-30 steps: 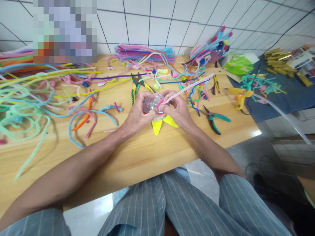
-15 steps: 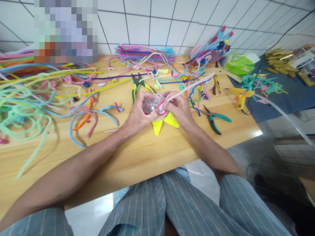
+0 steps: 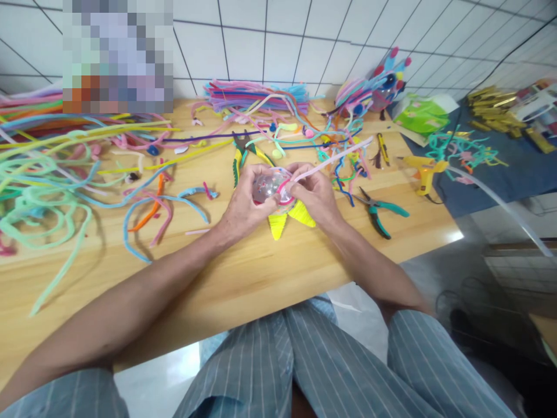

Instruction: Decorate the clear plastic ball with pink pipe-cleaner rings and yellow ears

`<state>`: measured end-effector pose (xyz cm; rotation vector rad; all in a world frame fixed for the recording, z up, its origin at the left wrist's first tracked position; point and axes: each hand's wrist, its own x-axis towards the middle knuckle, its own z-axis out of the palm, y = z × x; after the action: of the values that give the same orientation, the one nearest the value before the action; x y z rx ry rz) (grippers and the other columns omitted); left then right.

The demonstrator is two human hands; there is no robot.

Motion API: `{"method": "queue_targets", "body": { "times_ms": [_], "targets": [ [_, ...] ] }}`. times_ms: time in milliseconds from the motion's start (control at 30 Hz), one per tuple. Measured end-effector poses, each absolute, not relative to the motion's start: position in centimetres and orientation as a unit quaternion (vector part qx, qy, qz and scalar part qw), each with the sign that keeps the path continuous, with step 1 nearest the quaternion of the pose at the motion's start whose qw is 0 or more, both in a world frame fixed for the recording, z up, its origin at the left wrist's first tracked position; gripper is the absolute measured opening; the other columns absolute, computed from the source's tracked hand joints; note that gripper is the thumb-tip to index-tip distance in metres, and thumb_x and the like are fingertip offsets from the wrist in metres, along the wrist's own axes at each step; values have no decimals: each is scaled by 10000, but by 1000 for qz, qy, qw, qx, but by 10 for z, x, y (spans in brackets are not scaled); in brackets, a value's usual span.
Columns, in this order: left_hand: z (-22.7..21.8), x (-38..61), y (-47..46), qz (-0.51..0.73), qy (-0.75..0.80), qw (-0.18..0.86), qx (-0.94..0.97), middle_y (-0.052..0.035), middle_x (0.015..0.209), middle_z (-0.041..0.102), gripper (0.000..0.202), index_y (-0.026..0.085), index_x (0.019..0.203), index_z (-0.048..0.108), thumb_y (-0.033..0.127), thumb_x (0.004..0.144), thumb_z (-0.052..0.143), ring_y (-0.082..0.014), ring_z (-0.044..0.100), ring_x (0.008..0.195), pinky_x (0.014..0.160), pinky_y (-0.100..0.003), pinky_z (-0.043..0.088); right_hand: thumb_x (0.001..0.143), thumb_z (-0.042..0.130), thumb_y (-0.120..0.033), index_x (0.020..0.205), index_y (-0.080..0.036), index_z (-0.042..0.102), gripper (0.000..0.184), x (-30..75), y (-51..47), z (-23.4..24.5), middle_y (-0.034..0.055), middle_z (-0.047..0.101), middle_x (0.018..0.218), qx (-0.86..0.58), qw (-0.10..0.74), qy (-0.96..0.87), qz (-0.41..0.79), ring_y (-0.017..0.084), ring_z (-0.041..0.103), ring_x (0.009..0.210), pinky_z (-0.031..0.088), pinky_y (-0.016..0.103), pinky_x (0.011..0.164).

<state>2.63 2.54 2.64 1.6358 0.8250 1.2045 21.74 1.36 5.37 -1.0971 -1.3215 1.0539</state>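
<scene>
Over the middle of the wooden table, a clear plastic ball (image 3: 268,184) is held between both hands. Yellow pointed pipe-cleaner pieces (image 3: 277,225) stick out below it, and a pink band runs over its right side. My left hand (image 3: 247,200) is closed around the ball's left side, its thumb on the front. My right hand (image 3: 317,193) pinches a pale pink pipe cleaner (image 3: 337,157) against the ball; the free end points up to the right. The fingertips of both hands are partly hidden behind the ball.
Green-and-yellow pliers (image 3: 238,159) lie just behind my left hand. Teal-handled pliers (image 3: 381,213), a yellow glue gun (image 3: 424,171) and a yellow cutter (image 3: 383,149) are to the right. Loose pipe cleaners (image 3: 47,215) cover the left side, with a bundle (image 3: 256,96) against the tiled wall.
The free end of the pale pink pipe cleaner has dropped slightly and shifted a little left. Both hands keep nearly the same place and hold on the ball.
</scene>
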Motion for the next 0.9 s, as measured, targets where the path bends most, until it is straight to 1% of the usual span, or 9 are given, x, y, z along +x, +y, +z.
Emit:
{"method": "queue_targets", "body": {
  "times_ms": [167,233,300,433,533,633,700,800,900],
  "targets": [
    [25,23,28,489,319,478,656,-86,1346,657,366,260,1236,577,430,946,721,-240,673,1207,1040,-393,586,778,823,-357,855,-241,644,226,218,14,53,12,690,1127,-471,527,-556,436,184,667,998,547,358,935],
    [26,23,29,488,323,477,655,-85,1325,664,400,260,1223,577,472,932,752,-245,676,1208,1034,-393,590,781,820,-343,852,-241,650,210,218,14,52,11,680,1116,-468,532,-556,435,184,669,993,548,362,933],
    [27,24,30,483,327,477,658,-89,1327,668,473,257,1220,560,484,891,813,-247,683,1217,1028,-390,599,782,817,-328,842,-241,652,195,218,14,52,11,672,1105,-463,535,-556,435,183,667,984,549,367,934],
    [28,26,31,484,323,469,664,-121,1413,638,514,243,1209,540,453,858,852,-250,683,1263,1073,-409,598,778,832,-363,826,-245,641,230,217,14,53,12,675,1115,-468,531,-558,434,185,653,993,551,367,947],
    [28,25,29,484,323,454,675,-126,1405,642,508,244,1204,529,430,856,849,-264,681,1271,1101,-444,583,765,852,-395,831,-246,647,262,217,13,54,7,684,1120,-461,529,-551,452,180,655,977,553,354,921],
    [29,23,28,468,333,432,695,-119,1357,660,491,241,1288,536,362,888,794,-268,684,1241,1088,-454,582,773,867,-418,861,-250,652,287,218,13,55,0,696,1113,-448,534,-528,485,170,661,920,559,343,862],
    [29,22,27,457,338,409,714,-121,1362,657,490,233,1346,554,310,903,749,-274,671,1258,1102,-460,570,764,884,-423,850,-251,645,306,219,13,55,-4,701,1098,-445,539,-519,492,165,660,899,560,337,850],
    [28,23,28,458,336,374,733,-118,1362,656,441,224,1337,596,276,914,711,-281,649,1289,1121,-462,552,736,900,-407,812,-251,645,308,219,14,55,-3,699,1086,-446,542,-525,482,172,670,952,559,332,897],
    [27,25,28,470,328,359,736,-105,1360,655,428,227,1331,600,237,913,695,-267,641,1300,1131,-443,542,727,892,-381,800,-250,654,281,219,15,54,2,697,1084,-446,544,-528,475,184,676,1018,552,335,957]
  ]
}}
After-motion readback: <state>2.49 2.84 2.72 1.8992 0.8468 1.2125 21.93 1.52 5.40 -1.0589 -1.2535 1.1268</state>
